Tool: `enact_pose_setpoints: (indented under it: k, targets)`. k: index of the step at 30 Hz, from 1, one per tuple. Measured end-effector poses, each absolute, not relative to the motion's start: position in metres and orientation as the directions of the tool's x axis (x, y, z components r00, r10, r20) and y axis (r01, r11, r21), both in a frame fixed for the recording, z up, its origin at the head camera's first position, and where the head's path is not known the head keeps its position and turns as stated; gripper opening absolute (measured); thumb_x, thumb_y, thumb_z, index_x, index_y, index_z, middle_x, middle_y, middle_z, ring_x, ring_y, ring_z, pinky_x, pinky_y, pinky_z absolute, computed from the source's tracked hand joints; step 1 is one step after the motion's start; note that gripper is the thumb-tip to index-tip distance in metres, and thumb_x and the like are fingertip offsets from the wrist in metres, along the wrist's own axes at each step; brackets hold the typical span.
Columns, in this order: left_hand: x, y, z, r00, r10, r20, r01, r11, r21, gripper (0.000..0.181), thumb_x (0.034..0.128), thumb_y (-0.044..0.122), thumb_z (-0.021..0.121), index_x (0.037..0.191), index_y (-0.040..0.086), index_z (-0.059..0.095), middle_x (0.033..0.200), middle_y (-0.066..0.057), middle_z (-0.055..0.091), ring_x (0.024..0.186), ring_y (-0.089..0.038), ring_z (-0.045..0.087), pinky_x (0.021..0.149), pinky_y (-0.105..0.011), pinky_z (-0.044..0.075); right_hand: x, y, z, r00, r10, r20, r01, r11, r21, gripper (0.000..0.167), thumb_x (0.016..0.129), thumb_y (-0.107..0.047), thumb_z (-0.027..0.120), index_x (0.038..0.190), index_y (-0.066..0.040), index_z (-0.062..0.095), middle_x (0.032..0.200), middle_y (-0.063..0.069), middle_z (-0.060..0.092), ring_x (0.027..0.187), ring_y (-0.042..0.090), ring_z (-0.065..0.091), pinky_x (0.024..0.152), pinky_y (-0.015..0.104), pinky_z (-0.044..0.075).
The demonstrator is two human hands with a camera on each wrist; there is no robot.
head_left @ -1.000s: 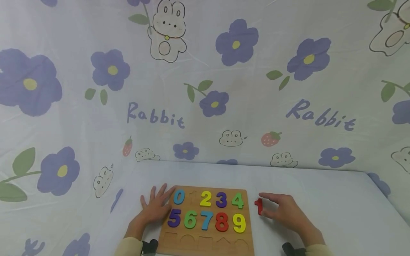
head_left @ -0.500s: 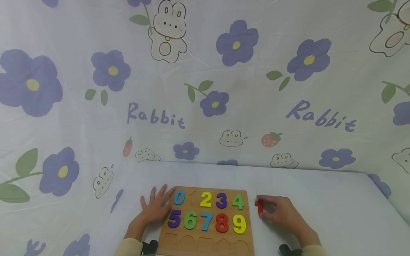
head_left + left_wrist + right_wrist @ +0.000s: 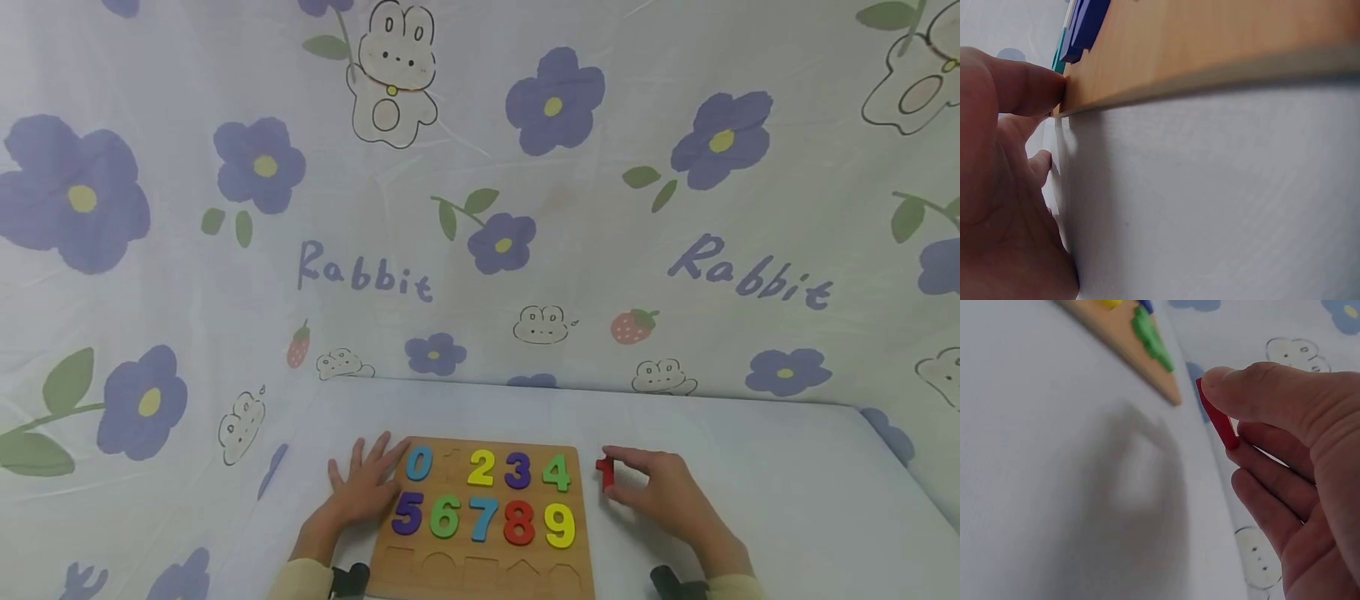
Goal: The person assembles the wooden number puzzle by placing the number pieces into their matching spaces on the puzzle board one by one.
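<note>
A red number 1 piece (image 3: pixel 606 473) is pinched between the thumb and a finger of my right hand (image 3: pixel 667 492), just right of the board. In the right wrist view this red piece (image 3: pixel 1217 415) shows edge-on, above the table. My left hand (image 3: pixel 363 487) rests at the left side of the wooden number board (image 3: pixel 480 554), fingers spread and straight. Its thumb (image 3: pixel 1032 87) touches the board's edge in the left wrist view. Coloured numbers 0 and 2 to 9 sit on the board. Between the blue 0 (image 3: pixel 419 462) and yellow 2 (image 3: pixel 482 467) lies a bare 1-shaped recess (image 3: pixel 452 465).
Along the board's near side runs a row of bare shape recesses (image 3: pixel 482 571). The white table (image 3: pixel 810 500) extends right of the board. Behind it hangs a cloth (image 3: pixel 600 208) printed with rabbits and purple flowers. Dark wrist straps (image 3: pixel 351 581) show at the sleeves.
My right hand has lifted slightly with the red number 1, after a small dip, and the piece has turned more edge-on. My left hand and the board have stayed put.
</note>
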State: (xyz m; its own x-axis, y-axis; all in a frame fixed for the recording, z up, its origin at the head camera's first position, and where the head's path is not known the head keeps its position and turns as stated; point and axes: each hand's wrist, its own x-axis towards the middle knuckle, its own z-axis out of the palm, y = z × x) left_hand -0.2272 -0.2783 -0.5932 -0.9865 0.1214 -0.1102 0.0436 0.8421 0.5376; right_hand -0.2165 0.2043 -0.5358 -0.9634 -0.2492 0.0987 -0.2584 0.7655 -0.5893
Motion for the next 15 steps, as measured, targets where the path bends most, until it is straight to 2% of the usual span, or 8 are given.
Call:
enact_pose_setpoints:
  k: [7, 15]
  targets:
    - [-0.228, -0.279, -0.594, -0.987, 0.125, -0.104, 0.049, 0.841, 0.539, 0.071, 0.1018, 0.025, 0.056, 0.171, 0.025, 0.04, 0.184, -0.016, 0.018, 0.167, -0.057, -0.006, 0.118, -0.085, -0.023, -0.215, 0.183, -0.508, -0.947, -0.279, 0.158, -0.318, 0.754, -0.574, 0.055, 0.09, -0.023, 0.092, 0.142, -0.016, 0.075, 0.137, 0.005, 0.079, 0.134, 0.037, 0.071, 0.107, 0.059, 0.06]
    - [-0.226, -0.278, -0.592, -0.988, 0.128, -0.09, 0.059, 0.839, 0.542, 0.071, 0.1014, 0.025, 0.057, 0.17, 0.024, 0.041, 0.183, -0.017, 0.019, 0.167, -0.058, -0.006, 0.118, -0.085, -0.023, -0.219, 0.154, -0.487, -0.909, -0.34, 0.241, -0.417, 0.712, -0.565, 0.055, 0.092, -0.023, 0.09, 0.144, -0.016, 0.074, 0.137, 0.002, 0.079, 0.133, 0.035, 0.072, 0.108, 0.058, 0.06]
